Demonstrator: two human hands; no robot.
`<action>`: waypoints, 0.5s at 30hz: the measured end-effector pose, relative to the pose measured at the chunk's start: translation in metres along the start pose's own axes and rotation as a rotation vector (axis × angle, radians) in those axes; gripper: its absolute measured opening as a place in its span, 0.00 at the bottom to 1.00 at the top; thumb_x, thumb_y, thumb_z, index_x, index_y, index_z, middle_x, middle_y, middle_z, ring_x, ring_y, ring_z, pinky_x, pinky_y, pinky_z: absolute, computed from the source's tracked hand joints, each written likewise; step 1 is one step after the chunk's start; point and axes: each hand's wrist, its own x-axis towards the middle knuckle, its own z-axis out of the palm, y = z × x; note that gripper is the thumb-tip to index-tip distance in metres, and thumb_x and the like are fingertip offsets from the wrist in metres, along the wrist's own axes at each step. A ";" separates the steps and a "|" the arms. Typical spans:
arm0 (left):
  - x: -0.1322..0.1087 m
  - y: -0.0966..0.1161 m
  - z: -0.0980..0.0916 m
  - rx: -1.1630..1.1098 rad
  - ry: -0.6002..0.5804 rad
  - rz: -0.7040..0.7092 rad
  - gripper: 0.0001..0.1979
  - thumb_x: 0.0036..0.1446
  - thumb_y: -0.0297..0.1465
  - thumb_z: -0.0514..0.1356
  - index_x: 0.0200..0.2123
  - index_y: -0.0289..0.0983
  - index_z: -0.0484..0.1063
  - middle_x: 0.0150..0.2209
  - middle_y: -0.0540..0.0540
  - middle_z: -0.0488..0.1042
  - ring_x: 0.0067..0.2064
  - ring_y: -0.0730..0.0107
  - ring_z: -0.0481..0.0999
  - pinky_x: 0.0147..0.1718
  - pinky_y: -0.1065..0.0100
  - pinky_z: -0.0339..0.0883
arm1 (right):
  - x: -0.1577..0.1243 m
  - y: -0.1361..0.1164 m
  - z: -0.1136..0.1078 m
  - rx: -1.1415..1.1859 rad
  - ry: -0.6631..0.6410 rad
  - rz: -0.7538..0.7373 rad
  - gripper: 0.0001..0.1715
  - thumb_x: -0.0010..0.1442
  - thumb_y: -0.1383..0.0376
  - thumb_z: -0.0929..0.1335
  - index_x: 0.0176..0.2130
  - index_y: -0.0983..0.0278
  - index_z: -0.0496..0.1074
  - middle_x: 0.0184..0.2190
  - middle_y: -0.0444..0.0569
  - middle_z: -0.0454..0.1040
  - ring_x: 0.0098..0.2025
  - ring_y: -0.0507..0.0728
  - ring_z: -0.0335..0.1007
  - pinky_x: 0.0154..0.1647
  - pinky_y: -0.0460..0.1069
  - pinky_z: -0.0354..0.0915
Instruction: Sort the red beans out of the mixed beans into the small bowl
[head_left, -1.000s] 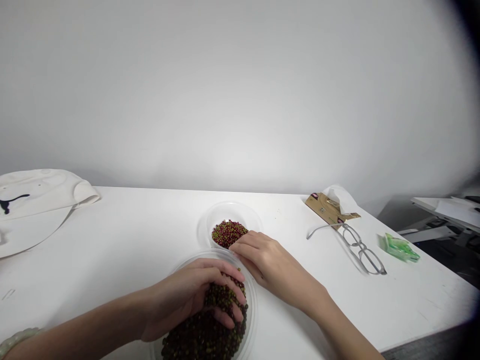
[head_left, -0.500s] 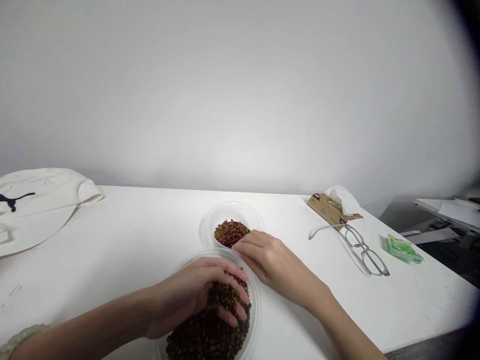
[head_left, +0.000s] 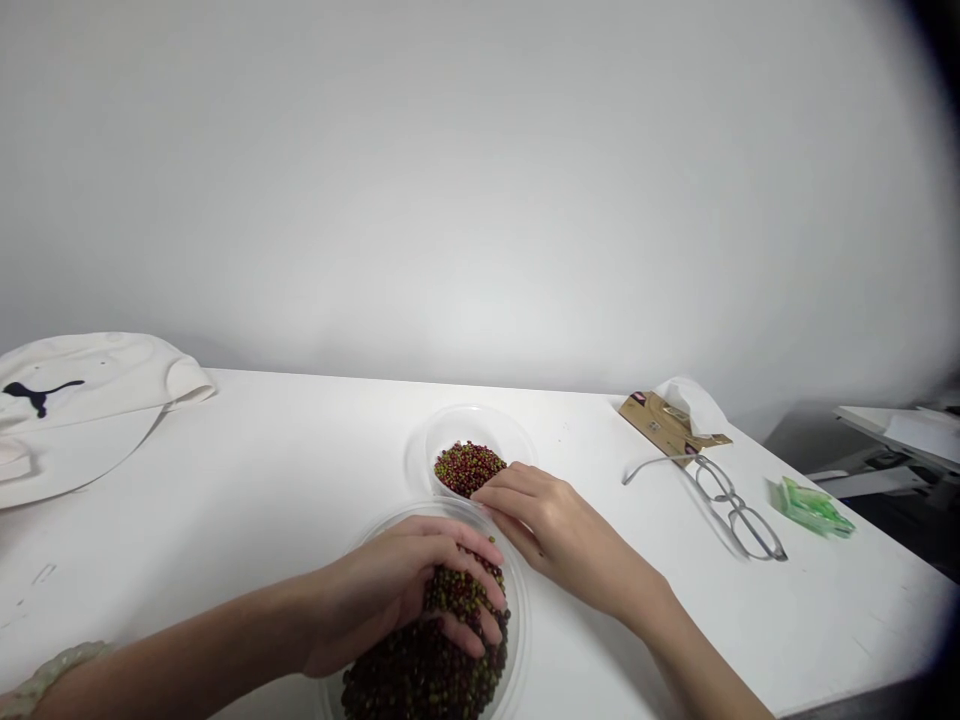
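Palm down over the nearer clear plastic bowl (head_left: 517, 640), my left hand (head_left: 409, 585) has its fingers spread and bent above small dark red and green beans (head_left: 420, 675). Its fingertips touch or nearly touch the heap; I cannot tell which. Just behind stands a smaller whitish bowl (head_left: 499, 420) with brighter red and green beans (head_left: 466, 467). My right hand (head_left: 536, 510) is closed at that bowl's near right rim, fingers together. Its fingertips are partly hidden, so whatever they pinch does not show.
At the left lies a white cap (head_left: 97, 400) with a dark cat logo. To the right are a brown tissue pack (head_left: 664, 425) with a white tissue sticking out, grey-framed glasses (head_left: 739, 505) and a green packet (head_left: 814, 505). A plain wall (head_left: 480, 200) rises behind the white table (head_left: 262, 450).
The whole view has shifted slightly, so everything appears a little further right. Both hands keep nearly the same pose over the bowls.
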 end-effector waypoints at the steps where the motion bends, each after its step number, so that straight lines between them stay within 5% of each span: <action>1: 0.000 0.000 0.000 0.001 -0.002 -0.002 0.11 0.48 0.26 0.53 0.37 0.32 0.66 0.32 0.45 0.70 0.34 0.66 0.72 0.36 0.64 0.63 | 0.000 0.000 0.000 -0.001 -0.001 0.001 0.12 0.62 0.70 0.58 0.39 0.64 0.68 0.31 0.47 0.69 0.35 0.54 0.64 0.36 0.49 0.60; 15: 0.001 -0.005 -0.005 -0.019 -0.024 0.021 0.13 0.48 0.24 0.48 0.38 0.32 0.65 0.33 0.43 0.70 0.35 0.65 0.72 0.36 0.63 0.63 | 0.000 0.000 -0.002 -0.022 -0.009 -0.022 0.12 0.62 0.71 0.58 0.39 0.64 0.67 0.30 0.48 0.69 0.35 0.54 0.64 0.36 0.49 0.60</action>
